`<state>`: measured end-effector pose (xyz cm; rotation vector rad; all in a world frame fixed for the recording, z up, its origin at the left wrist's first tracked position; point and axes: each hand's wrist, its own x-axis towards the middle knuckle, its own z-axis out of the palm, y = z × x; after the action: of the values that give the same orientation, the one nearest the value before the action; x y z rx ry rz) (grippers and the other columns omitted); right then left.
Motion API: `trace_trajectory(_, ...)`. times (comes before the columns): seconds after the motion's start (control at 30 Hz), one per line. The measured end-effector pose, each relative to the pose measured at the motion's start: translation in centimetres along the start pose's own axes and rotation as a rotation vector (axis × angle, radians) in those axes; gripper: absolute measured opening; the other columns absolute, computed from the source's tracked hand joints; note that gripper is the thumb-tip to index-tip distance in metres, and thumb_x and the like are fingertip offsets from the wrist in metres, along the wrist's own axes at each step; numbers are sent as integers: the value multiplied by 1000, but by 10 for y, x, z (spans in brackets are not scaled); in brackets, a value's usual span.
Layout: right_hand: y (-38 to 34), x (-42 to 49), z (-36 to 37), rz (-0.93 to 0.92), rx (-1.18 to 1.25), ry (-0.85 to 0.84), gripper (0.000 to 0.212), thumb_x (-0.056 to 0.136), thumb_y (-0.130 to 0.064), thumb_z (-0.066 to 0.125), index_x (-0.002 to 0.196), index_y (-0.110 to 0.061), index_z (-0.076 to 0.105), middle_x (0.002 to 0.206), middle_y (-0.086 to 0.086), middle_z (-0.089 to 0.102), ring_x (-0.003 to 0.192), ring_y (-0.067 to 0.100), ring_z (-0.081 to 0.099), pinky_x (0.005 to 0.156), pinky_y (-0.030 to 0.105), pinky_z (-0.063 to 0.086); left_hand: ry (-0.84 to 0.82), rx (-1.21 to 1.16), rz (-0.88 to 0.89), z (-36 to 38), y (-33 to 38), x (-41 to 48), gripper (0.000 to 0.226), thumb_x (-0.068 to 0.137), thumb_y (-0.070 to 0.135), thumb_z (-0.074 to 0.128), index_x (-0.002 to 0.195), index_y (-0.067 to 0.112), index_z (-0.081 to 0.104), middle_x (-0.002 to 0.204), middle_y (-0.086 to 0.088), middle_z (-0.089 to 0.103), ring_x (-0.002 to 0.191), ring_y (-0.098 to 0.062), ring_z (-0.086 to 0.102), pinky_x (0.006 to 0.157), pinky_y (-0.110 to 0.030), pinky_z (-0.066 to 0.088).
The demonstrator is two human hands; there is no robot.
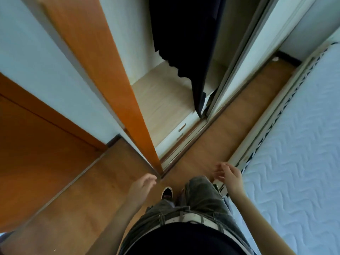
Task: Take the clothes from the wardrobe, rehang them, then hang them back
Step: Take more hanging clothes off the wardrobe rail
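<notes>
Dark clothes [185, 37] hang inside the open wardrobe [161, 100] straight ahead, their hems ending above its pale wooden floor. Their hangers and the rail are out of view above. My left hand [141, 186] hovers low in front of the wardrobe's orange side panel [110, 70], fingers relaxed and holding nothing. My right hand [228, 174] hovers at the same height near the bed's edge, fingers loosely spread and also holding nothing. Both hands are well below and short of the clothes.
A sliding wardrobe door [248, 57] stands pushed to the right. White drawers [176, 133] sit under the wardrobe floor. A bed with a white quilted mattress [298, 153] runs along the right. An orange door [36, 144] is on the left. A narrow wooden floor strip [230, 122] lies between.
</notes>
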<state>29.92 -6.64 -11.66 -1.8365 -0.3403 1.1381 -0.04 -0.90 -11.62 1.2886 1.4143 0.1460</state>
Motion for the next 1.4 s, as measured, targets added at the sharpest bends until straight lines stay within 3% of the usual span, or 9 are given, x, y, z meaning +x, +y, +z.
trace_trajectory(0.17,-15,26,-37,19,87,117,27,99,-7,40,92,4,64,80,19,64,67,30,60,54,24,54,-75,124,161,20,79,60,21,101,31,42,94,42,58,97,13,67,97,-7,63,91,-31,50)
trace_trajectory(0.37,-55,107,-76,20,111,147,27,98,-8,41,94,4,64,83,20,65,73,32,62,66,35,53,-25,40,212,44,156,137,20,98,25,49,93,29,68,90,5,70,92,-10,66,85,-29,51)
trace_trajectory(0.5,-114,177,-93,-69,73,74,26,99,-9,43,92,2,65,78,16,65,65,25,62,58,27,53,107,-130,253,61,224,175,26,80,45,53,87,26,69,87,1,71,87,-11,67,86,-31,52)
trace_trajectory(0.63,-217,223,-94,-247,36,-112,26,99,-6,43,88,-2,67,74,10,67,66,21,64,59,24,54,252,-233,348,61,305,194,15,92,29,56,92,23,70,90,2,71,89,-8,67,81,-16,52)
trace_trajectory(0.73,-312,247,-82,-444,8,-260,26,99,-3,42,93,-1,67,80,20,66,73,26,65,69,33,55,412,-299,480,35,369,203,22,98,11,49,100,19,69,93,7,73,88,-4,68,80,-13,52)
trace_trajectory(1.03,-613,227,-15,-1079,-20,-432,26,97,-4,39,100,-7,65,85,13,68,80,27,67,76,36,57,777,-404,928,-122,583,185,18,90,25,50,98,26,66,95,-1,69,84,-11,65,75,-23,52)
trace_trajectory(1.27,-783,193,63,-1166,45,-418,14,92,-12,49,87,-7,62,78,6,63,72,20,63,72,35,57,729,-625,943,-221,744,156,18,92,30,49,95,15,60,87,0,62,76,-17,57,68,-23,47)
trace_trajectory(1.33,-819,194,88,-1152,-60,-348,15,80,-23,57,76,-10,62,72,9,63,70,27,64,70,42,56,594,-681,888,-237,771,153,26,97,30,44,103,9,56,86,-3,62,72,-17,57,68,-24,48)
trace_trajectory(1.4,-844,200,113,-1037,-122,-375,15,78,-20,60,83,-5,60,70,13,56,62,29,58,60,41,53,416,-771,816,-244,790,154,25,100,26,40,95,5,53,86,-9,63,71,-21,60,67,-28,48)
